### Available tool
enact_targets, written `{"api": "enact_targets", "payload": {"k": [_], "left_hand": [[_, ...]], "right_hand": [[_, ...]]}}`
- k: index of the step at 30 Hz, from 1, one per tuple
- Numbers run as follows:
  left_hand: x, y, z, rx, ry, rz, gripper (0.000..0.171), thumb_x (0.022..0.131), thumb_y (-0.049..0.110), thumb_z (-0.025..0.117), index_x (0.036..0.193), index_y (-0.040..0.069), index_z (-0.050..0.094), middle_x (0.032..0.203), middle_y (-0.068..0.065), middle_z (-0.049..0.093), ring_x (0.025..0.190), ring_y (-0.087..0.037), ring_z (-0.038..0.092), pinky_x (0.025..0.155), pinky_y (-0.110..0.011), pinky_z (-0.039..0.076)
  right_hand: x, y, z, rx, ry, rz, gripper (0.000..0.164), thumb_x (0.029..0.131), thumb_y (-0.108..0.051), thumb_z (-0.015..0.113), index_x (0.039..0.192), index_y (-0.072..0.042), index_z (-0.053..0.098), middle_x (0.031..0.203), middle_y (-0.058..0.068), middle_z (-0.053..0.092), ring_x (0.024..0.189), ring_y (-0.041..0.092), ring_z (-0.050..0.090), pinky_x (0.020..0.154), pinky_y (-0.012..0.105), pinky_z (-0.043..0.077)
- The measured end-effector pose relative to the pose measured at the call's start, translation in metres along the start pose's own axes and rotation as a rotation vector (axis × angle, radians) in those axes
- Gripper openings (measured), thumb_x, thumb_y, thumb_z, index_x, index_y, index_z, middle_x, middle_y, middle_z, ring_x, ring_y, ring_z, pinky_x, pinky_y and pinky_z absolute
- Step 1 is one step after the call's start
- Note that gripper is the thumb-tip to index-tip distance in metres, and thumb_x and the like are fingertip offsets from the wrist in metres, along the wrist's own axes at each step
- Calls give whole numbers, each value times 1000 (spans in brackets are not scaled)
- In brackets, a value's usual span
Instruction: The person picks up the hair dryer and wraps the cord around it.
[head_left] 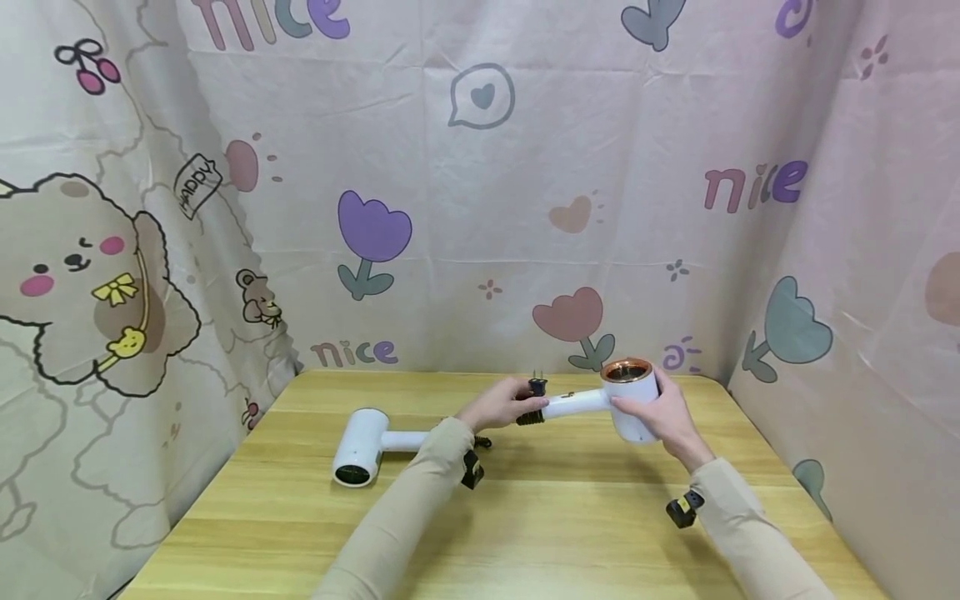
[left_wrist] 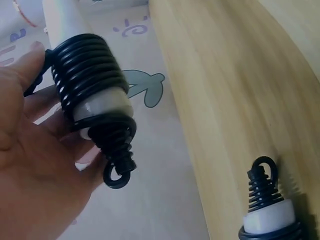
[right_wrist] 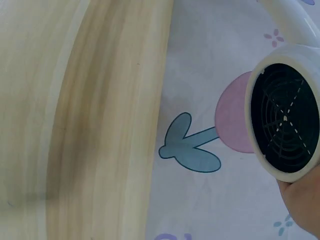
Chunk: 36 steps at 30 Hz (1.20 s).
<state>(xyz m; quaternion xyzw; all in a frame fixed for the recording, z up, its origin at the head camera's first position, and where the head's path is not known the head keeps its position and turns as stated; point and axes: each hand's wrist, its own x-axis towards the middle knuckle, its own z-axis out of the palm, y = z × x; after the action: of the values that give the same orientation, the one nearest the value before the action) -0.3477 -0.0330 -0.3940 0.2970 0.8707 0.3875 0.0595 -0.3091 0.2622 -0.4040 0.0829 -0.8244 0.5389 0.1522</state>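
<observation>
A white hair dryer (head_left: 573,403) with a copper-coloured rim is held above the table between both hands. My left hand (head_left: 504,405) grips the end of its handle, where the black cord (left_wrist: 90,70) is wound in tight coils. The two-pin plug (head_left: 537,386) points up beside those fingers. My right hand (head_left: 670,414) holds the barrel, thumb on the near side and fingers behind. In the right wrist view the barrel's dark grille (right_wrist: 285,118) shows, with part of the right hand (right_wrist: 305,200) below it.
A second white hair dryer (head_left: 362,446) lies on the wooden table (head_left: 570,533) at the left, its handle partly hidden by my left forearm. Its coiled cord end (left_wrist: 265,190) appears in the left wrist view. Printed cloth (head_left: 480,208) hangs behind and at both sides.
</observation>
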Motion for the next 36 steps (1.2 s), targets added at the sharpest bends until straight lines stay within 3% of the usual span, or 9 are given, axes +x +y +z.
{"api": "enact_targets", "payload": {"k": [5, 11, 17, 25, 30, 33, 36], "left_hand": [[-1, -2, 1, 20, -51, 6, 29, 98, 38, 58, 97, 11, 68, 79, 3, 61, 68, -10, 49, 62, -23, 44], [-4, -4, 5, 50, -104, 30, 28, 101, 36, 54, 99, 11, 67, 80, 4, 59, 67, -9, 48, 61, -21, 42], [-7, -7, 18, 80, -78, 49, 26, 100, 33, 56, 100, 9, 67, 75, 3, 58, 61, -8, 46, 56, -21, 42], [-10, -14, 35, 231, -19, 96, 22, 99, 32, 58, 102, 12, 67, 81, 7, 65, 63, -1, 53, 59, -16, 47], [-9, -14, 41, 440, 23, 152, 22, 96, 35, 62, 98, 14, 67, 84, 5, 66, 67, -2, 54, 61, -15, 46], [-8, -15, 45, 536, 50, 183, 26, 94, 36, 65, 109, 15, 69, 91, 3, 69, 73, -4, 57, 66, -16, 48], [-8, -15, 48, 567, 70, 202, 34, 91, 35, 70, 121, 18, 67, 98, 1, 71, 79, -5, 61, 71, -17, 51]], "right_hand": [[2, 4, -1, 15, -31, -52, 76, 76, -16, 84, 141, -10, 45, 120, 11, 57, 97, 14, 55, 84, 36, 46], [3, 10, -2, 7, -70, -58, 79, 75, -15, 84, 143, -10, 43, 122, 12, 58, 99, 15, 55, 85, 35, 44], [4, 22, -2, 3, -117, -79, 80, 74, -12, 84, 142, -8, 43, 124, 16, 58, 99, 12, 56, 87, 37, 45], [5, 36, -9, -192, -224, -173, 90, 63, -22, 93, 138, -7, 45, 127, 17, 60, 110, 28, 58, 96, 52, 44], [5, 46, -9, -340, -211, -259, 97, 55, -25, 96, 136, -7, 46, 125, 17, 63, 111, 36, 61, 96, 58, 47], [3, 50, -8, -398, -209, -280, 98, 55, -23, 95, 136, -2, 44, 125, 22, 61, 111, 41, 60, 96, 62, 46], [2, 53, -6, -414, -208, -291, 98, 54, -15, 94, 135, -1, 42, 127, 23, 58, 113, 42, 58, 98, 63, 44]]}}
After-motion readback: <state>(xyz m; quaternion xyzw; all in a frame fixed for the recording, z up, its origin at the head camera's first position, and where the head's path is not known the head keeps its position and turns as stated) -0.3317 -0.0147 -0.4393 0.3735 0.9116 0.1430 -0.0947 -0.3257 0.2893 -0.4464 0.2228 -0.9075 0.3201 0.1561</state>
